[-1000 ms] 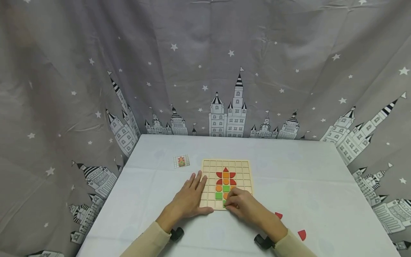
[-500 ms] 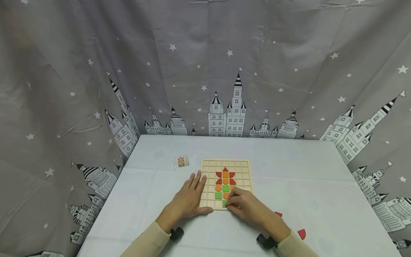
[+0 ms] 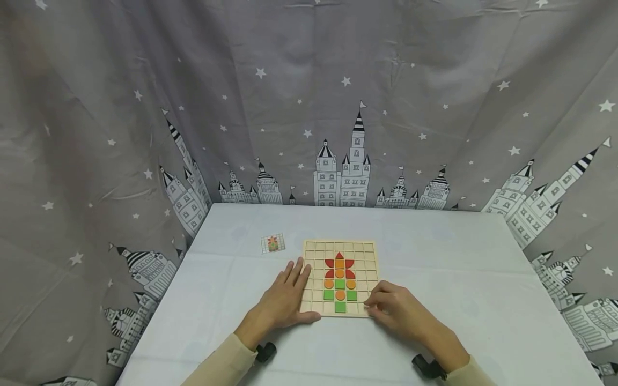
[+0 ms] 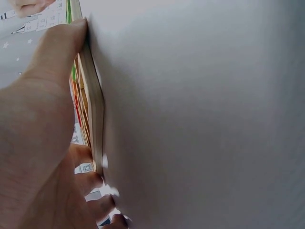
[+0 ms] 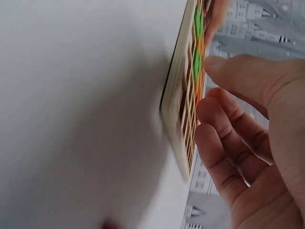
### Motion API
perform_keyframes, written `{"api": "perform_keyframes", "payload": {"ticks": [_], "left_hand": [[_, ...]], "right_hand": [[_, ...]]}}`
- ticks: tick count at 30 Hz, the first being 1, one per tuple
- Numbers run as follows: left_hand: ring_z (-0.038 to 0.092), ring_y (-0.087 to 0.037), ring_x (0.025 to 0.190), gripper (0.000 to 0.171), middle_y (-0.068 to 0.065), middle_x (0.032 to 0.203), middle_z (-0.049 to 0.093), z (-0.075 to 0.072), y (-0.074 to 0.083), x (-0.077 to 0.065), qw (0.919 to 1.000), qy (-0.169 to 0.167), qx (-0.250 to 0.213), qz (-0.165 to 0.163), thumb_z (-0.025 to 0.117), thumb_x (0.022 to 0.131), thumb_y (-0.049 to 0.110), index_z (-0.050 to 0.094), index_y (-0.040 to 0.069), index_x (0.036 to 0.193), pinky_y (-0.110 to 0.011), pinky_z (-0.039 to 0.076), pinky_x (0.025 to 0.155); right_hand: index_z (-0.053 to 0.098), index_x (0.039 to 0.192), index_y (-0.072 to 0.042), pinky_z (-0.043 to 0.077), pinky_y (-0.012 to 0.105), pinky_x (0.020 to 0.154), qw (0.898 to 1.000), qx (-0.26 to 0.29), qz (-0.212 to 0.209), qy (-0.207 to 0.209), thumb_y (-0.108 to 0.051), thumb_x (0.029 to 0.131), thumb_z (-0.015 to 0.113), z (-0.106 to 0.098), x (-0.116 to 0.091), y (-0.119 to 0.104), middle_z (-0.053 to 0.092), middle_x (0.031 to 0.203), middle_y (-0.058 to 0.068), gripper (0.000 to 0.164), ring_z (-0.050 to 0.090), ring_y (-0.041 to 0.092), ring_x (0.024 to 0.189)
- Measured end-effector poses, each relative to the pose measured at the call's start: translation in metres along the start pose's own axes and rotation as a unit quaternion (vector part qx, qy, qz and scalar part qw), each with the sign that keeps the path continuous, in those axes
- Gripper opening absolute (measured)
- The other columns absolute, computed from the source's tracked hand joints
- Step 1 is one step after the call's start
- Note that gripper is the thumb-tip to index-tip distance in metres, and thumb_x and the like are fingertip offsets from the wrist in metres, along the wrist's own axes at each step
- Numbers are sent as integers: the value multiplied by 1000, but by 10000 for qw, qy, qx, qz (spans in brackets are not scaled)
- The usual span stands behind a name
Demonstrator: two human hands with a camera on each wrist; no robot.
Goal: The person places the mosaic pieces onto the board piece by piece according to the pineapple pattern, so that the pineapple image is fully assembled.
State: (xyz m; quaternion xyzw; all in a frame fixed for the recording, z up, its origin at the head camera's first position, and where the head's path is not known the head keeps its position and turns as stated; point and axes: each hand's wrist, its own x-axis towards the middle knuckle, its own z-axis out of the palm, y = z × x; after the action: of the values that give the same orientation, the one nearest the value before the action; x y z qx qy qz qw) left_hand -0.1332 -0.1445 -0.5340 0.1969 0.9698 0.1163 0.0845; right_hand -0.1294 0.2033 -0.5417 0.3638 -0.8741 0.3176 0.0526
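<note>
A wooden grid board (image 3: 364, 252) lies on the white table, bearing a figure of flat pieces. A red triangle (image 3: 339, 255) tops it, then red quarter-circles, an orange square (image 3: 339, 264), orange discs (image 3: 351, 284) and green squares (image 3: 340, 307). My left hand (image 3: 277, 300) rests against the board's left side, fingers extended along that edge and thumb at the front edge. Over the board's front right corner hovers my right hand (image 3: 398, 308), its fingers loosely bent. In the right wrist view its thumb and fingers stand apart with nothing between them.
A small pattern card (image 3: 273, 243) with a similar figure lies left behind the board. One blurred red piece (image 5: 110, 224) shows on the table in the right wrist view. A grey curtain (image 3: 270, 107) printed with castles hangs behind the table (image 3: 458, 257).
My right hand has moved right, away from the lowest green square, uncovering that square and the pieces at the figure's right. The right forearm now covers the loose red pieces. My left hand stays put.
</note>
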Motion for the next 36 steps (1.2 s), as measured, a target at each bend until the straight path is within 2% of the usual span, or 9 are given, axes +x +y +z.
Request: {"api": "perform_keyframes", "payload": {"ticks": [5,12,16,22,26,32,36], "left_hand": [[31,-54,178,129,-34,190,26,0,1,0,10000,-24,-1,9,87,94,75,34,-5,180,-66,40,140],[30,-53,178,129,-33,191,25,1,1,0,10000,-39,7,31,86,94,75,33,-5,180,-66,39,141],[30,-53,178,129,-33,191,25,2,0,0,10000,-21,35,27,86,94,76,33,-5,180,-66,39,141],[30,-53,178,129,-33,191,25,1,1,1,10000,-15,73,4,86,94,76,34,-5,180,-66,39,141],[31,-53,178,129,-33,190,26,0,1,0,10000,-23,45,-13,86,94,75,34,-5,180,-66,39,141],[31,-54,178,128,-34,190,26,0,1,0,10000,-7,0,1,87,93,74,35,-6,180,-66,40,140],[32,-54,177,128,-34,190,27,0,1,0,10000,23,-23,18,87,93,74,35,-6,179,-67,40,140]], "right_hand": [[90,115,-15,62,24,77,9991,-189,363,-72,-6,94,97,-15,-19,14,79,113,-4,24,68,2,91],[88,124,-24,57,23,77,9903,-267,1254,-542,-26,90,104,-38,-46,31,75,122,-9,38,63,0,95],[87,126,-25,54,22,76,9860,-240,1506,-675,-33,86,106,-47,-61,39,73,122,-10,45,60,0,96],[87,122,-27,50,21,74,9853,-127,1546,-716,-36,83,108,-51,-72,47,68,114,-13,45,55,-3,92],[88,116,-26,49,20,71,9866,166,1457,-710,-31,85,107,-52,-75,50,69,107,-15,37,54,-3,88],[86,110,-26,52,21,72,9848,611,1408,-818,-20,91,102,-54,-76,51,74,107,-14,25,56,-4,86],[86,110,-25,54,22,74,9856,675,1301,-841,-22,94,100,-54,-75,52,77,107,-14,21,57,-5,86]]}}
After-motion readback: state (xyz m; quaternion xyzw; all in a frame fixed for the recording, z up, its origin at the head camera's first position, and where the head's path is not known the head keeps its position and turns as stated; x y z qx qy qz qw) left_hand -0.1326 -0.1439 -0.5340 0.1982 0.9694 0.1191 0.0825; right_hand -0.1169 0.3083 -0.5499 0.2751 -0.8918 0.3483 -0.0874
